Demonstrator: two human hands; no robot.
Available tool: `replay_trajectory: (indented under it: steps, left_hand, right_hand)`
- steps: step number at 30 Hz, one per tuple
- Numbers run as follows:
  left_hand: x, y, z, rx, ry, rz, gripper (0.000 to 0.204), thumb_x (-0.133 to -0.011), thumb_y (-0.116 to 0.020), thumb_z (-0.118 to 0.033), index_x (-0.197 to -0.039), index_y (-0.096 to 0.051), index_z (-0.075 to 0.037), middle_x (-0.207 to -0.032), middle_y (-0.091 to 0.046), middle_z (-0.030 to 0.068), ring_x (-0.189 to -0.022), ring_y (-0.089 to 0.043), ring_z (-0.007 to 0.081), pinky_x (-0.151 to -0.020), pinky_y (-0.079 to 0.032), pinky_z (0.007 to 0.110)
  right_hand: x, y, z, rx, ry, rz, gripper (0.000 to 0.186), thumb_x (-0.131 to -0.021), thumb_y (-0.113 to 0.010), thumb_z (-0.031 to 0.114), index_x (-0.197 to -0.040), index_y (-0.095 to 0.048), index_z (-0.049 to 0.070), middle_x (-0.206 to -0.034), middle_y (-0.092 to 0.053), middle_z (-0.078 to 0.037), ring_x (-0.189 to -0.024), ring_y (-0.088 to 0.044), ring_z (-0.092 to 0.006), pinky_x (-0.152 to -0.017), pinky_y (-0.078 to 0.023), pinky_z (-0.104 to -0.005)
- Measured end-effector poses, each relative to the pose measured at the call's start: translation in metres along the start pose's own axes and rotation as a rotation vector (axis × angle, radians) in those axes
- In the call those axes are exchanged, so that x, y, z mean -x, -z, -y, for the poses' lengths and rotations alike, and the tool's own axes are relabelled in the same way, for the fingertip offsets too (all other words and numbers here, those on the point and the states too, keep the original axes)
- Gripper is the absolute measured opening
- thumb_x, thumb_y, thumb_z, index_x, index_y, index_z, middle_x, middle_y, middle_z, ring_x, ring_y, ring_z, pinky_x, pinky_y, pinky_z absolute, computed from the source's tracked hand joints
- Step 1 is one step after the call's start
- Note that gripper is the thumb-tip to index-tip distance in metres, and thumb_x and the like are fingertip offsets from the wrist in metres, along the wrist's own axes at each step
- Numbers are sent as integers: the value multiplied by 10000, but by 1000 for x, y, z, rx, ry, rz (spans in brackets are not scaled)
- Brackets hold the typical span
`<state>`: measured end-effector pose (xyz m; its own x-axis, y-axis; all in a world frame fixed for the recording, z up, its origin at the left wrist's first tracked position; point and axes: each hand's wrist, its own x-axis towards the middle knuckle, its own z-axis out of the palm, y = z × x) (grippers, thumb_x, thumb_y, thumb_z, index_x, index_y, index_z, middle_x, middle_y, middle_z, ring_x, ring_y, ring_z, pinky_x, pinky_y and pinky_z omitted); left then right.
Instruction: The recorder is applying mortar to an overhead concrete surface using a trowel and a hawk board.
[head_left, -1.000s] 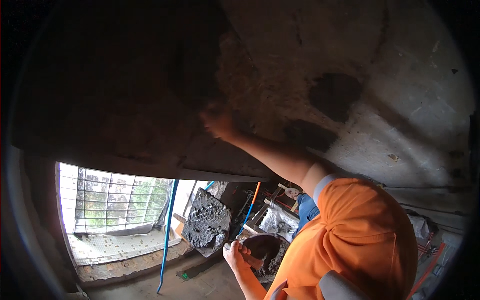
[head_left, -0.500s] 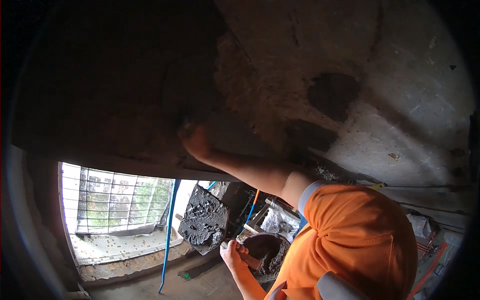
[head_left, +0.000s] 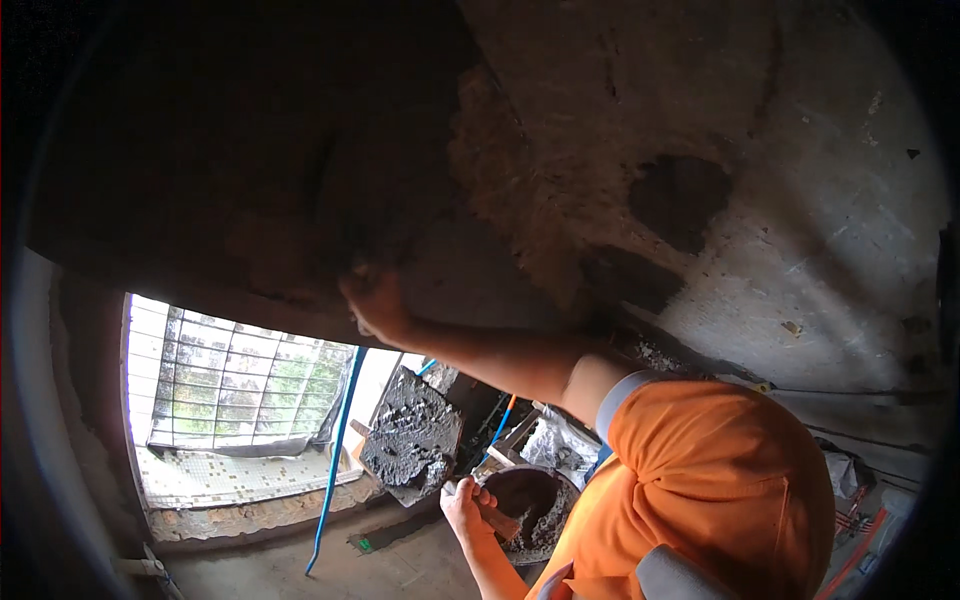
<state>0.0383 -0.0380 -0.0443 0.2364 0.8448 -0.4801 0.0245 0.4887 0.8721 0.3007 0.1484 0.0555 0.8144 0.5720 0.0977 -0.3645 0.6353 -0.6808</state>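
My left hand (head_left: pixel 466 506) is closed round the wooden handle (head_left: pixel 498 521) of a mortar board (head_left: pixel 456 445). Wet grey mortar (head_left: pixel 408 435) lies in a rough layer over the board. My right arm stretches up and across to the left, and my right hand (head_left: pixel 376 304) is closed close against the dark, coated surface (head_left: pixel 400 190). What it grips is lost in shadow. Farther right that surface gives way to lighter, bare plaster (head_left: pixel 790 250) with dark damp patches (head_left: pixel 682 200).
Below my left hand stands a round bucket (head_left: pixel 573 486) with mortar inside. A blue pole (head_left: pixel 335 465) rises beside the grilled window (head_left: pixel 235 385). White plastic sheeting (head_left: pixel 560 445) lies behind the bucket, and red pipes (head_left: pixel 862 555) run at the lower right.
My right hand has moved a little down and left along the dark surface. My left hand and the mortar board stay nearly where they were. The view has shifted slightly.
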Motion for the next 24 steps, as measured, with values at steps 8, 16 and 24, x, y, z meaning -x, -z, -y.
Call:
replay_trajectory:
  steps: [8, 16, 24]
  left_hand:
    - [3, -18, -15, -25, -37, 116, 98, -815, -569, -52, -822, -472, -62, -602, -460, 21, -425, -454, 131, -383, -424, 308]
    - [-7, -6, -5, 30, -86, 164, 101, -817, -567, -53, -853, -473, -62, -617, -463, 23, -423, -458, 133, -380, -434, 304]
    - [-21, 16, 11, -35, 24, 170, 147, -813, -559, -94, -715, -451, -81, -543, -423, 20, -397, -449, 146, -349, -402, 313]
  right_hand:
    - [48, -87, 76, -101, -48, 143, 161, -901, -525, 183, -789, -505, 70, -477, -464, -27, -336, -428, -100, -291, -313, -256]
    - [128, 29, 104, 315, -316, 978, 169, -887, -492, 160, -807, -506, 11, -450, -452, -51, -314, -444, -148, -292, -350, -297]
    - [106, 119, 104, 978, -557, 1075, 162, -716, -646, 163, -777, -592, 23, -607, -602, -89, -448, -562, -184, -403, -429, -317]
